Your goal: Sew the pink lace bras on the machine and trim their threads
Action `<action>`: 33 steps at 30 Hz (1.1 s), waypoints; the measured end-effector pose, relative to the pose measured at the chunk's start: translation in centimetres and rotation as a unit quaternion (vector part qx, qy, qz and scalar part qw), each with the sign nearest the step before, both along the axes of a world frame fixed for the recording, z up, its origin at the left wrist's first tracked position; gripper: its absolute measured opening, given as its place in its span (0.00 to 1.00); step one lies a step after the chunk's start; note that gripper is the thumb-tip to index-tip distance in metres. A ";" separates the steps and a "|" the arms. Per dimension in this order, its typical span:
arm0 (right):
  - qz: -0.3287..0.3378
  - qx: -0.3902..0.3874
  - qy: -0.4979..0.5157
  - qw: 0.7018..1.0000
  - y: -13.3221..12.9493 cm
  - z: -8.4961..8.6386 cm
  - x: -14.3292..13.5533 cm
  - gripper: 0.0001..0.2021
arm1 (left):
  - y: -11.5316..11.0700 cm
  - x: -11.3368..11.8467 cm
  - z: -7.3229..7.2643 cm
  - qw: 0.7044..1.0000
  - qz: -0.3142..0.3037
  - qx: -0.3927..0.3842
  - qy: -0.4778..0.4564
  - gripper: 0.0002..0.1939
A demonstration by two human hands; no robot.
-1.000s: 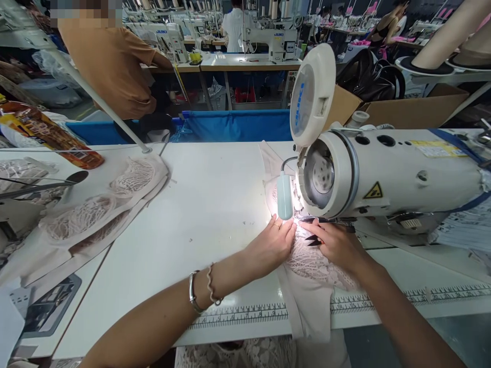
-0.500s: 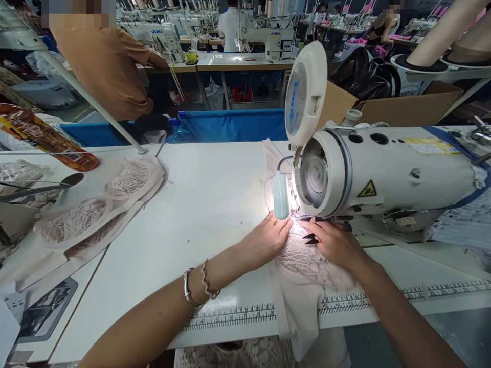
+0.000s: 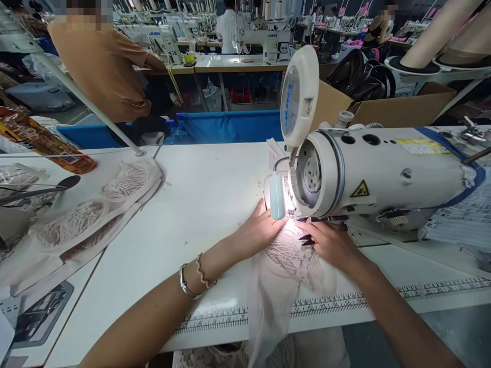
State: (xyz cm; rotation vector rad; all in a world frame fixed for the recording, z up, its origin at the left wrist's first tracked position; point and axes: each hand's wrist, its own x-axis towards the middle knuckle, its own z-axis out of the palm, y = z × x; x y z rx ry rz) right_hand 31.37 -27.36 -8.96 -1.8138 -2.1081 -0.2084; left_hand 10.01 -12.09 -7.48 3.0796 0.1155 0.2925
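Note:
Pale pink lace fabric (image 3: 293,253) lies under the sewing machine (image 3: 383,163), lit by a small pale-blue lamp (image 3: 276,197). Its plain lower part hangs over the table's front edge. My left hand (image 3: 258,231) rests flat on the left edge of the fabric beside the lamp, thumb spread from the fingers. On the right, my right hand (image 3: 330,243) presses its fingertips on the lace close to the needle area. Two dark pointed blades of what look like thread snips (image 3: 306,240) stick out from beneath its fingers; their handles are hidden in the palm.
More lace pieces (image 3: 95,214) lie on the left of the white table (image 3: 203,189), near a brown bottle (image 3: 49,140). A ruler strip (image 3: 215,323) runs along the front edge. Behind stand a blue cloth bin (image 3: 230,125), a cardboard box (image 3: 402,110) and a seated person (image 3: 99,71).
The lace has shifted forward under the machine, and its hanging lower part has swung left. My left hand's thumb side has spread wider. The round part inside the machine's open head has turned.

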 end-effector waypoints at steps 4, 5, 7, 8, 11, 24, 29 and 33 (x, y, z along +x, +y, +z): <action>0.006 -0.004 -0.007 1.000 0.0 0.3 -0.1 0.31 | 0.5 0.1 0.3 1.000 0.014 0.009 -0.019 0.25; 0.005 -0.005 -0.010 1.000 0.0 0.3 -0.2 0.30 | 0.4 0.2 0.5 0.999 0.021 0.016 -0.025 0.23; 0.000 -0.004 -0.008 1.000 0.1 0.4 -0.3 0.30 | 0.0 0.5 0.8 0.998 0.037 0.031 -0.041 0.22; 0.000 -0.004 -0.003 1.000 0.2 0.4 -0.4 0.30 | -0.5 0.6 0.9 0.997 0.044 0.033 -0.052 0.22; 0.008 0.000 0.020 1.000 0.3 0.3 -0.6 0.29 | -2.1 0.8 0.9 0.996 0.031 -0.025 -0.084 0.21; 0.068 0.044 0.038 0.996 -0.3 1.0 -0.2 0.25 | -2.3 0.0 0.9 0.986 -0.032 -0.161 -0.022 0.14; 0.129 0.082 0.012 0.988 0.3 1.4 -0.3 0.26 | -1.1 0.3 0.8 0.986 -0.063 -0.150 -0.042 0.12; 0.130 0.086 0.022 0.988 0.3 1.2 -0.1 0.30 | -0.4 0.5 0.4 0.992 -0.053 -0.105 -0.048 0.12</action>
